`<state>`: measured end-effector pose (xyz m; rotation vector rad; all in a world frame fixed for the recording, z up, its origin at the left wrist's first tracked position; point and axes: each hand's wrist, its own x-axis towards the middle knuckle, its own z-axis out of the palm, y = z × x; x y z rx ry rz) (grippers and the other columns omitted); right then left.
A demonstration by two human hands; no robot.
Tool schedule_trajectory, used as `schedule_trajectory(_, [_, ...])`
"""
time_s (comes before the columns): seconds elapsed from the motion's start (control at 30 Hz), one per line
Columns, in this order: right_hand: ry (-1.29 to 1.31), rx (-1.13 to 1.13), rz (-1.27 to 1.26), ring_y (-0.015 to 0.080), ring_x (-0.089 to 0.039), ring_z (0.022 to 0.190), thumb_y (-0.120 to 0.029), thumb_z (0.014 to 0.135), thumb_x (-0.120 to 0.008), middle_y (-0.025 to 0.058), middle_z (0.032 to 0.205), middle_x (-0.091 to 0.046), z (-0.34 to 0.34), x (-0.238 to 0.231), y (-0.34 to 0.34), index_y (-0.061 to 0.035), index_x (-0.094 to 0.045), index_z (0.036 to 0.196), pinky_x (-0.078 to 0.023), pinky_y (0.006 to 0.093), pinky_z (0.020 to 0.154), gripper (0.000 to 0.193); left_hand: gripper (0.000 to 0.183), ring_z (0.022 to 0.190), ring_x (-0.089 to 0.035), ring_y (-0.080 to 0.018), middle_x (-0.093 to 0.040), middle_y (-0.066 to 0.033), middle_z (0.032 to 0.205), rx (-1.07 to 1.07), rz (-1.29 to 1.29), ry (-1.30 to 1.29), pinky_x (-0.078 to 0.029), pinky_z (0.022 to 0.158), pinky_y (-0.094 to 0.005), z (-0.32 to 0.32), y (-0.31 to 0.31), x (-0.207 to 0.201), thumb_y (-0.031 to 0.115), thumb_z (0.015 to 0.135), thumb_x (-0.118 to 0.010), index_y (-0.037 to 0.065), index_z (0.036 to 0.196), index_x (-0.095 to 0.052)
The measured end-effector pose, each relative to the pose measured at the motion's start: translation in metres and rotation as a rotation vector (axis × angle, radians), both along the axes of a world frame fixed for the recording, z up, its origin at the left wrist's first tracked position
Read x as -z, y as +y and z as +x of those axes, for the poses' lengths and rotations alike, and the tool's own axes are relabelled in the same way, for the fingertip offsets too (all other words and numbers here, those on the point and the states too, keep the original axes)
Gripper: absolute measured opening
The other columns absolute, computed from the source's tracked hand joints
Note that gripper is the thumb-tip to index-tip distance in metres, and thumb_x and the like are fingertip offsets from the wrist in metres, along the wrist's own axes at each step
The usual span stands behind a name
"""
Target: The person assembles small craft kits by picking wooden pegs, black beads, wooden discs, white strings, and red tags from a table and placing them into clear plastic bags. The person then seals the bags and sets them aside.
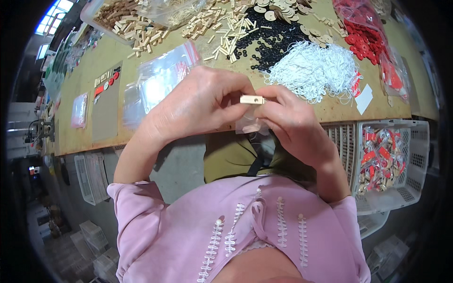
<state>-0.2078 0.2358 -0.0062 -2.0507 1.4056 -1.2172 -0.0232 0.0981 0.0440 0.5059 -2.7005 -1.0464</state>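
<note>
My two hands meet just past the table's near edge. My left hand (200, 101) is closed, with thumb and fingers pinching at the left end of a small pale wooden block (251, 99) that has a round hole. My right hand (297, 118) is closed too, its thumb and fingers gripping a small clear plastic bag (249, 125) by the block's right end. The bag hangs below the fingers, partly see-through. Fingers hide whatever else lies between the hands.
Beyond my hands lie clear zip bags (163, 78), wooden sticks (226, 40), black rings (273, 45), white cords (316, 68) and red discs (363, 42). A cardboard strip (106, 111) with sample pieces lies left. Lower right stands a white crate (417, 165) of filled bags.
</note>
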Motion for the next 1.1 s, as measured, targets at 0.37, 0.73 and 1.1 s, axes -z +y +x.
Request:
schedule_trajectory(0.37, [0.057, 0.075, 0.048, 0.0329, -0.067, 0.093, 0.003, 0.088, -0.065, 0.0160, 0.101, -0.067, -0.002, 0.002, 0.011, 0.0005, -0.068, 0.095, -0.054, 0.0383, 0.083, 0.008, 0.030, 0.082, -0.072, -0.0246, -0.075, -0.0139, 0.089, -0.540, -0.274, -0.135, -0.055, 0.077, -0.0371, -0.018, -0.167, 0.098, 0.029, 0.087, -0.074, 0.002, 0.099, -0.074])
schedule_trajectory(0.73, [0.030, 0.112, -0.013, 0.0350, -0.063, 0.088, 0.004, 0.085, -0.064, 0.0145, 0.092, -0.062, -0.011, 0.009, 0.011, -0.0010, -0.063, 0.094, -0.052, 0.0404, 0.077, 0.010, 0.030, 0.069, -0.069, -0.0147, -0.074, -0.0092, 0.076, -0.475, -0.167, -0.153, -0.054, 0.067, -0.0314, -0.047, -0.177, 0.111, 0.031, 0.081, -0.079, 0.001, 0.084, -0.076])
schedule_trajectory(1.1, [0.017, 0.127, 0.030, 0.0331, -0.065, 0.092, 0.001, 0.091, -0.065, 0.0151, 0.096, -0.065, -0.015, 0.008, 0.022, 0.0001, -0.066, 0.095, -0.053, 0.0388, 0.081, 0.004, 0.035, 0.068, -0.066, -0.0152, -0.072, -0.0092, 0.073, -0.456, -0.120, -0.177, -0.054, 0.067, -0.0335, -0.028, -0.173, 0.083, 0.034, 0.076, -0.079, 0.000, 0.084, -0.076])
